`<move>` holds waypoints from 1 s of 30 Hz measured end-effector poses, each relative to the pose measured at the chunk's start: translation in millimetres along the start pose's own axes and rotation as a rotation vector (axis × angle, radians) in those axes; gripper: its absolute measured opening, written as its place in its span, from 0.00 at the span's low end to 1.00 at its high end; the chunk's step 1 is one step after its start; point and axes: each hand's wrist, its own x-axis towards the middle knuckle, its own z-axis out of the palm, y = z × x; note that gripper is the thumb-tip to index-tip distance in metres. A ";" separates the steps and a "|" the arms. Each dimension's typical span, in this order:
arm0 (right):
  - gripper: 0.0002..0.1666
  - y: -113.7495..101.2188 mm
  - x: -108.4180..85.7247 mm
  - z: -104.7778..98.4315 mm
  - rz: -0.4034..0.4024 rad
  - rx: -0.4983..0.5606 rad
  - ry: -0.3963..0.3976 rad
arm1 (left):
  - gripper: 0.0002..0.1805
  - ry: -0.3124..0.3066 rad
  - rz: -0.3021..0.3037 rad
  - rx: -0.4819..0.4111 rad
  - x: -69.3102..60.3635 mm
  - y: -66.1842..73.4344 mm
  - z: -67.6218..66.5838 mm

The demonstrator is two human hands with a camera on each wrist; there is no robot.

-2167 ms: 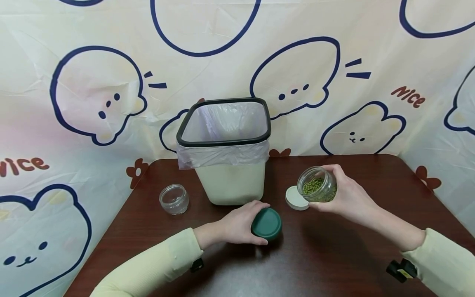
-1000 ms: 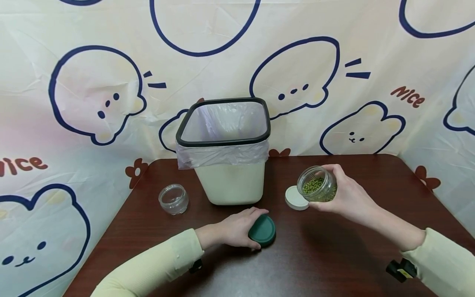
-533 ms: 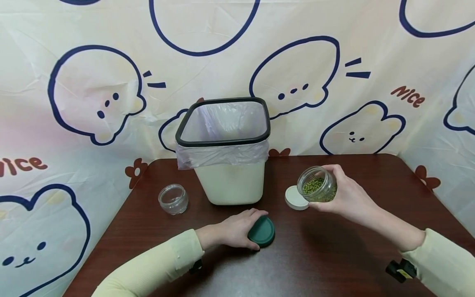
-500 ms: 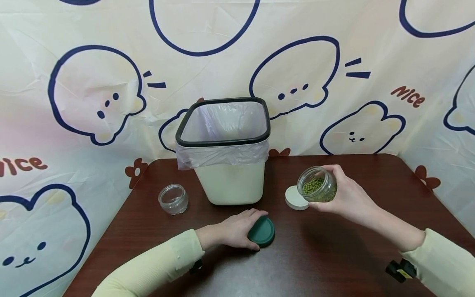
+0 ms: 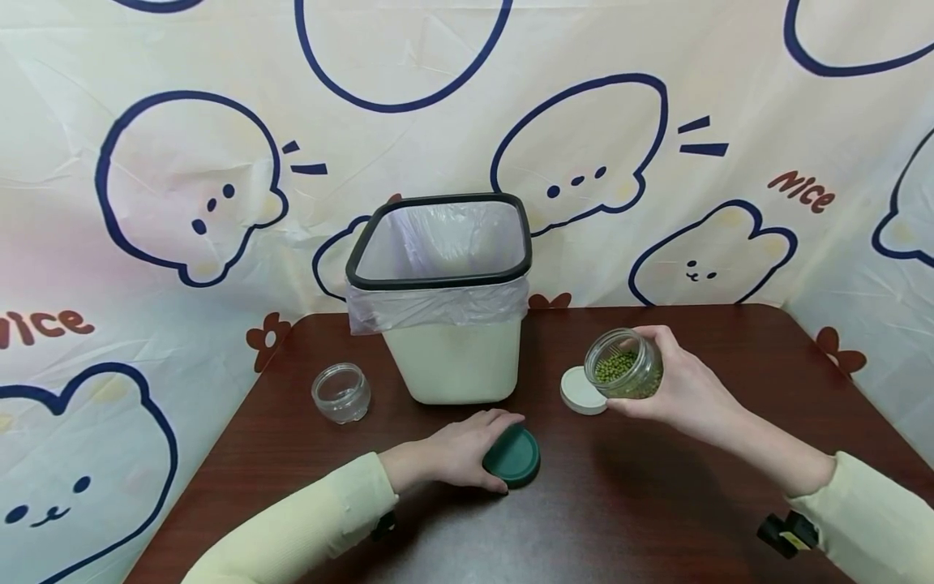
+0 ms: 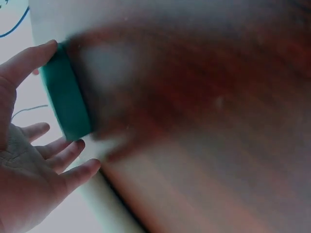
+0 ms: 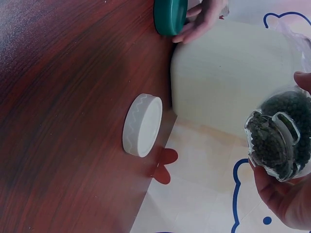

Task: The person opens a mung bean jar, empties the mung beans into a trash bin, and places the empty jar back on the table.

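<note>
My left hand (image 5: 461, 456) holds a dark green round lid (image 5: 514, 459) by its rim, low at the table. In the left wrist view, the thumb and a finger meet opposite ends of the lid (image 6: 68, 94), while other fingers spread loose. On the right, my right hand (image 5: 684, 384) grips a clear glass jar (image 5: 645, 375), raised and tilted with its open mouth toward the left. Small green beans (image 5: 614, 367), like mung beans, lie inside it. A white lid (image 5: 582, 391) lies on the table just left of and below the jar.
A cream bin (image 5: 456, 361) with a black rim and plastic liner stands at the back middle. Left of it is a small open clear jar (image 5: 341, 394). The brown table (image 5: 584, 535) meets a patterned cloth (image 5: 584, 49) behind.
Since the earliest frame, my left hand and the green lid have moved slightly left and down toward the table. My right hand and the bean jar have stayed in place.
</note>
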 end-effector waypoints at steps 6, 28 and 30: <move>0.55 1.1 -0.3 -0.2 0.004 0.000 -0.004 | 0.50 0.112 0.039 0.003 -12.0 -6.6 -18.4; 0.55 2.9 2.7 -2.1 -0.011 0.000 0.008 | 0.18 1.149 0.458 0.030 -65.1 -21.9 -132.6; 0.55 2.8 2.8 -2.4 -0.012 0.001 0.007 | 0.18 1.203 0.413 0.030 -67.0 -26.5 -142.2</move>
